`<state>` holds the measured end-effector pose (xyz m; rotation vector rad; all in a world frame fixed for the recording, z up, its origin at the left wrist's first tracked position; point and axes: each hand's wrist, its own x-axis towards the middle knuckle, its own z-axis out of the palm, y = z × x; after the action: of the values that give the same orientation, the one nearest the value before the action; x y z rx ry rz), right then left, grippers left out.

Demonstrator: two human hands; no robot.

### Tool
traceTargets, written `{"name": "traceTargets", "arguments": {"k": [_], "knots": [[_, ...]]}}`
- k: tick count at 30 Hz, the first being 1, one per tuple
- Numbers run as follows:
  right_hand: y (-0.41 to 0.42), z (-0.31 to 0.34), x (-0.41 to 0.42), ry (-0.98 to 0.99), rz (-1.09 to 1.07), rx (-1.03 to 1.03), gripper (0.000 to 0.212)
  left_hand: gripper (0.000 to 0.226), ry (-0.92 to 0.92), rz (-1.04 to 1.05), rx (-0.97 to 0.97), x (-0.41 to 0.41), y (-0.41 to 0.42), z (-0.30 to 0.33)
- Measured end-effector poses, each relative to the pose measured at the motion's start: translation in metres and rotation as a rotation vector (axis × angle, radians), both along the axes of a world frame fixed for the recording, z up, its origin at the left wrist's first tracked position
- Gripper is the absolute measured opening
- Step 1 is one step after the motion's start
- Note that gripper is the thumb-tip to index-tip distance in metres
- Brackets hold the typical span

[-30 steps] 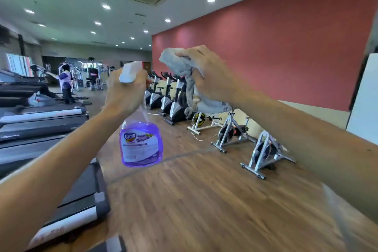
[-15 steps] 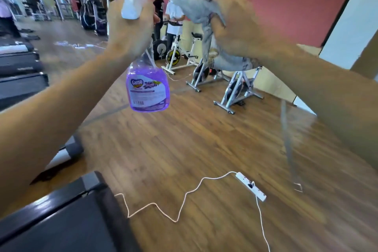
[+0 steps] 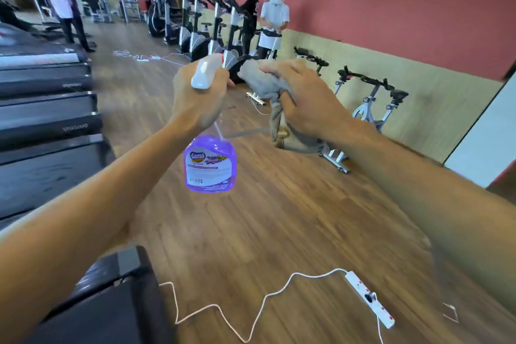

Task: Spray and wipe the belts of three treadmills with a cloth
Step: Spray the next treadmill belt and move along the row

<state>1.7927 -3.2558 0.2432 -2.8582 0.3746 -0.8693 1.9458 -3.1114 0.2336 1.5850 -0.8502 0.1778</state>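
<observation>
Mostly, the wooden floor (image 3: pixel 279 232) fills the middle and bottom of the frame, and a red wall (image 3: pixel 377 0) runs across the upper right. A row of dark treadmills (image 3: pixel 47 120) lines the left edge, their belts flat and black; the corner of one more treadmill (image 3: pixel 117 301) sits at the lower left. Exercise bikes (image 3: pixel 371 109) stand along the wall in the upper middle and right. Two people (image 3: pixel 262 17) stand by the bikes, and another person (image 3: pixel 65 5) stands at the upper left, near the far treadmills.

Both arms reach into the middle of the frame. The left hand (image 3: pixel 198 98) has its fingers curled tight around the white top of a spray bottle (image 3: pixel 210 165), which hangs down below the fist with purple liquid inside. The bottle is in the air over the floor, right of the treadmills and not touching them. The right hand (image 3: pixel 304 103) grips a grey cloth (image 3: pixel 265 86) bunched in its fingers, just beside the bottle's top. It may be that the cloth touches the nozzle; the view is too blurred to tell.

A white power strip (image 3: pixel 368 299) with a thin white cord (image 3: pixel 251 313) lies on the floor at the bottom.
</observation>
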Motion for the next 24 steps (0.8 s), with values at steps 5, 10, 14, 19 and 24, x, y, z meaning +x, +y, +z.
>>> {"name": "traceTargets", "arguments": {"k": [5, 10, 14, 19, 24], "knots": [[-0.065, -0.008, 0.085, 0.013, 0.058, -0.002, 0.066, 0.024, 0.010, 0.047, -0.045, 0.076, -0.052, -0.007], [-0.121, -0.013, 0.159, -0.019, 0.106, 0.060, 0.059, 0.033, 0.001, 0.105, -0.070, 0.148, -0.094, -0.011], [-0.160, -0.020, 0.216, -0.024, 0.152, 0.075, 0.057, 0.020, 0.022, 0.151, -0.054, 0.198, -0.121, -0.015], [-0.214, -0.044, 0.312, -0.057, 0.270, 0.125, 0.056, 0.023, 0.086, 0.239, -0.103, 0.280, -0.156, -0.039], [-0.270, -0.078, 0.434, -0.050, 0.436, 0.187, 0.053, 0.030, 0.036, 0.351, -0.066, 0.370, -0.189, -0.084]]}}
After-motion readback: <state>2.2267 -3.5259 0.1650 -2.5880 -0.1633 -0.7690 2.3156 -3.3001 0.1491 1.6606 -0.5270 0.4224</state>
